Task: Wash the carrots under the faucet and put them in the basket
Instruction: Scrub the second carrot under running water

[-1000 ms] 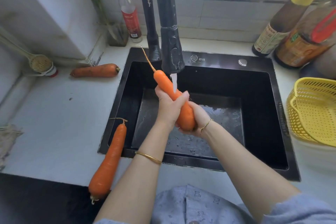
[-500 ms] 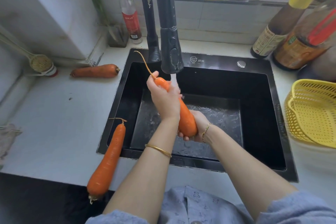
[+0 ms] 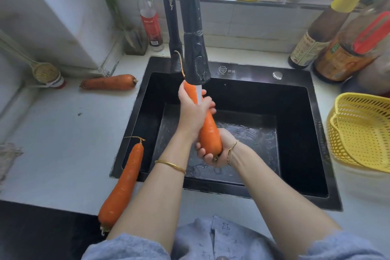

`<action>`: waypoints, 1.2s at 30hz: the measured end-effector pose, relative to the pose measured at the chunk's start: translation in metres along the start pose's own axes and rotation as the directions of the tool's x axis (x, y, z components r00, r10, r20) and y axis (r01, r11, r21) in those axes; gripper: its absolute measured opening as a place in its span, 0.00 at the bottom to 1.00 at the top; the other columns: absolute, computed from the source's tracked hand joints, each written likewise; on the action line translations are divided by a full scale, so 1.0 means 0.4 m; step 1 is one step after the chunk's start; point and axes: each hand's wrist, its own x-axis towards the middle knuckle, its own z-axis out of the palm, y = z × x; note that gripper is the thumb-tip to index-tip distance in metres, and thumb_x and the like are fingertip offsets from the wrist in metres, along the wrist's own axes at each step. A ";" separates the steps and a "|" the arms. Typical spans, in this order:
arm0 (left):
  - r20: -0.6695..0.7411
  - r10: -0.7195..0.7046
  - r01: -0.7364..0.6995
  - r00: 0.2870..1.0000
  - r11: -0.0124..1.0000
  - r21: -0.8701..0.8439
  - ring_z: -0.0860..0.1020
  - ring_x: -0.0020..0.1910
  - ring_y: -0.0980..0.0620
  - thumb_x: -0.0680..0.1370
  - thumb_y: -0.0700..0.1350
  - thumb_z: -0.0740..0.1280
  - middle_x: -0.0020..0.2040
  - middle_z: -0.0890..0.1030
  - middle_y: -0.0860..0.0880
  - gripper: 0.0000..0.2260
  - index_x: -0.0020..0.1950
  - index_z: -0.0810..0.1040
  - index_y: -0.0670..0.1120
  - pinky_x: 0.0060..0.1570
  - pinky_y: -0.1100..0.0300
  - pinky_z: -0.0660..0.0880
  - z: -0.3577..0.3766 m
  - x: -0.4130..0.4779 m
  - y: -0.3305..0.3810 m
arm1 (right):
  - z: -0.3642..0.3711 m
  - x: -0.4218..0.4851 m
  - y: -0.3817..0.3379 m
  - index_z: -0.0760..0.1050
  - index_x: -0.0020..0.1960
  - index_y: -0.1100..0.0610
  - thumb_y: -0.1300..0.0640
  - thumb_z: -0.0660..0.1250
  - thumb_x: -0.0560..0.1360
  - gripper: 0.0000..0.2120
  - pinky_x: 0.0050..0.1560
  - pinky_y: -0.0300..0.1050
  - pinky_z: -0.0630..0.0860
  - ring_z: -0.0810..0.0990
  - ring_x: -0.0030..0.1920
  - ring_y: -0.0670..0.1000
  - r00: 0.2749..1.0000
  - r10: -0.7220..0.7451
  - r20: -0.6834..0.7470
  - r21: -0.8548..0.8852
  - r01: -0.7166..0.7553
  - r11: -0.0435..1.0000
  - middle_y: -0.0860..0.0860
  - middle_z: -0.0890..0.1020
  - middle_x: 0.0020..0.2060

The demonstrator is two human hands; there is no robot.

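Orange carrot [image 3: 209,131]: wet, stiff, likely slippery. Left hand [image 3: 193,112] grip wraps its middle under the faucet [image 3: 196,65], right hand [image 3: 219,151] grip holds the thick near end, probably the safest hold.

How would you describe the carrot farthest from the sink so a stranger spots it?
From the black sink, look left along the counter toward the back. A stubby carrot lies there. Unlike the long carrot across the sink's rim, it is short and clear of the sink.

The counter [image 3: 63,143] holds a long carrot [image 3: 122,183], short carrot [image 3: 108,82] and yellow basket [image 3: 358,133].
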 end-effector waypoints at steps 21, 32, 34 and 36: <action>0.226 -0.096 -0.016 0.969 0.893 0.449 0.80 0.54 0.51 0.82 0.43 0.57 0.54 0.83 0.47 0.13 0.55 0.82 0.44 0.54 0.58 0.73 -0.125 -0.053 0.054 | 0.099 0.016 -0.022 0.77 0.61 0.57 0.47 0.63 0.79 0.17 0.46 0.54 0.82 0.85 0.45 0.58 0.935 -0.348 0.064 0.253 0.322 0.912 0.58 0.84 0.49; 0.107 -0.295 0.181 0.950 0.793 0.582 0.80 0.56 0.49 0.69 0.54 0.73 0.58 0.81 0.49 0.26 0.65 0.77 0.47 0.60 0.47 0.77 -0.326 -0.089 0.026 | 0.156 0.067 0.104 0.74 0.53 0.56 0.47 0.61 0.80 0.13 0.49 0.55 0.78 0.80 0.50 0.58 0.947 -0.322 -0.021 -0.388 0.289 0.875 0.57 0.80 0.50; 0.056 -0.288 0.205 0.956 0.794 0.572 0.79 0.57 0.47 0.70 0.52 0.72 0.59 0.81 0.48 0.25 0.66 0.76 0.47 0.61 0.46 0.76 -0.373 -0.106 0.030 | 0.199 0.077 0.116 0.74 0.50 0.56 0.49 0.62 0.80 0.10 0.44 0.51 0.79 0.80 0.47 0.56 0.934 -0.355 -0.035 -0.485 0.295 0.823 0.55 0.81 0.47; 0.008 -0.280 0.229 0.960 0.799 0.556 0.79 0.56 0.46 0.72 0.49 0.71 0.58 0.81 0.46 0.22 0.65 0.76 0.45 0.59 0.47 0.77 -0.424 -0.114 0.034 | 0.243 0.091 0.117 0.75 0.48 0.58 0.56 0.63 0.80 0.06 0.41 0.48 0.79 0.81 0.42 0.52 0.913 -0.405 -0.045 -0.531 0.322 0.784 0.54 0.81 0.43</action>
